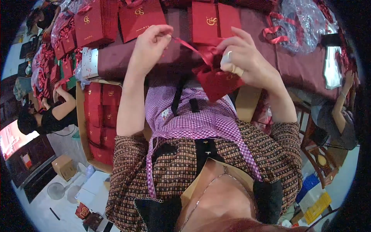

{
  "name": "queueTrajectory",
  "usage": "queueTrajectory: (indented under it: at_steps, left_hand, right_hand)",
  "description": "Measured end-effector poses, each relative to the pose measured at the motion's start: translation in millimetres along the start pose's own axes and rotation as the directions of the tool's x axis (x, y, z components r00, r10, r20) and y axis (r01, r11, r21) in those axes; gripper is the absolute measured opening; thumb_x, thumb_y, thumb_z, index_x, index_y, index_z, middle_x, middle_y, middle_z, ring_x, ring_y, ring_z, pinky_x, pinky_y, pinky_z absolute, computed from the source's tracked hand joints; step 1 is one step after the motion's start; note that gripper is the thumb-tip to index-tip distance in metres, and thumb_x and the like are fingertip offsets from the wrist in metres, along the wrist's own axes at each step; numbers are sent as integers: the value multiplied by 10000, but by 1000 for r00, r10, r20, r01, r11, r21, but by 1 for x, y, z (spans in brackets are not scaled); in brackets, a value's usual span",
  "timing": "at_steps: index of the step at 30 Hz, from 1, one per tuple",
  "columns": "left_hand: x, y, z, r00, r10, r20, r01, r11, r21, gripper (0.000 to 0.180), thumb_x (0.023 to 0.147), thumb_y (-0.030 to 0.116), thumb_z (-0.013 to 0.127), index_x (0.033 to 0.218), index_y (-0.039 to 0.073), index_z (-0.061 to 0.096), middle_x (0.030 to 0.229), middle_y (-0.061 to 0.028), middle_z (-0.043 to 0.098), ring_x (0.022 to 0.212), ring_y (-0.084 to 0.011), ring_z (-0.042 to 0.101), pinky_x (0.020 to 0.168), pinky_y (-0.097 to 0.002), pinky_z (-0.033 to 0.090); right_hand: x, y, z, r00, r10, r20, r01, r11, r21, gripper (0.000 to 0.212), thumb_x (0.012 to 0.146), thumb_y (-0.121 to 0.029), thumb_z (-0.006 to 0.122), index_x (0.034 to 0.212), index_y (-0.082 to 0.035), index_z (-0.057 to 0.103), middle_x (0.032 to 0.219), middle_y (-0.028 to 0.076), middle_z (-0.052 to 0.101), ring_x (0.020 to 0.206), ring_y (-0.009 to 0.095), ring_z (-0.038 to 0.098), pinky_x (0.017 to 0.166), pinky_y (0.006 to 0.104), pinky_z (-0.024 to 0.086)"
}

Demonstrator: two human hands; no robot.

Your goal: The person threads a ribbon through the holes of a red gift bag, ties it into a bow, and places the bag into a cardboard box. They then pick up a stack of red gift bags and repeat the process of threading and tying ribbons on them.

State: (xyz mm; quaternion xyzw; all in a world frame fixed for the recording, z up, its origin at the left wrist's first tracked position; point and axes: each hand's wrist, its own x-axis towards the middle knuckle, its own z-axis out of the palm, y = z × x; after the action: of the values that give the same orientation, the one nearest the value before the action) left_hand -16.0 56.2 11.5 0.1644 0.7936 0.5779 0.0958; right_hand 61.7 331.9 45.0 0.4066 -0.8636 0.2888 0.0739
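My left hand (pixel 148 48) is closed in a pinch on the end of a red ribbon (pixel 188 46). The ribbon runs taut, slanting down to the right, to a small red gift bag (pixel 217 87). My right hand (pixel 247 60) grips that bag near its top, with a ring and pale wrapping visible on the fingers. Tilted, the bag hangs over the near edge of the table. Part of its top is hidden behind my right fingers. Behind my hands, a larger red gift bag (pixel 141 19) and another red bag (pixel 205 21) lie on the dark red tablecloth (pixel 112 62).
A stack of red bags (pixel 94 23) lies at the far left. Clear plastic (pixel 301 27) and a loose red ribbon (pixel 276 34) are at the far right. A cardboard box (pixel 82 131) of red bags stands below the table's left. Other people work at both sides.
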Motion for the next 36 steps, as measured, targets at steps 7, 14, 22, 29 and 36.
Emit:
queueTrajectory:
  at_steps: [7,14,22,29,36]
  left_hand:
    - [-44,-1,28,956,-125,264,199,941,-275,431,919,238,628,1264,-5,539,1133,-64,621,1016,-155,596,890,-306,479]
    - [-55,3,64,978,-52,201,133,901,-413,270,981,223,536,1110,2,621,903,36,617,817,-46,511,736,-235,443]
    - [-56,1,59,978,-22,206,92,937,-338,282,981,246,541,1092,1,625,916,23,621,819,-41,509,731,-225,440]
    - [-63,-10,46,919,-189,347,381,654,-654,310,952,187,565,1197,-2,586,1139,-82,650,995,-179,629,899,-335,482]
    - [-64,-8,12,924,-273,268,378,554,-742,310,937,203,581,1148,-24,597,1104,-91,658,990,-185,635,875,-326,498]
  right_hand:
    - [1,5,10,963,113,-244,-148,981,-128,61,777,-86,656,832,-83,631,930,70,650,1020,262,597,1028,494,350]
    - [16,18,3,860,412,-302,-359,908,216,269,848,-251,691,994,-26,667,890,125,669,853,282,655,736,339,508]
    - [9,39,5,836,544,-68,-455,757,469,250,871,-249,683,877,0,662,671,26,605,661,99,549,597,272,442]
    - [2,50,15,649,703,-291,-536,694,481,265,869,-264,683,835,-3,655,621,-13,552,582,59,485,546,261,411]
    - [4,27,-4,659,736,-155,-664,666,339,187,869,-185,669,926,-6,664,770,-5,633,776,89,574,720,253,459]
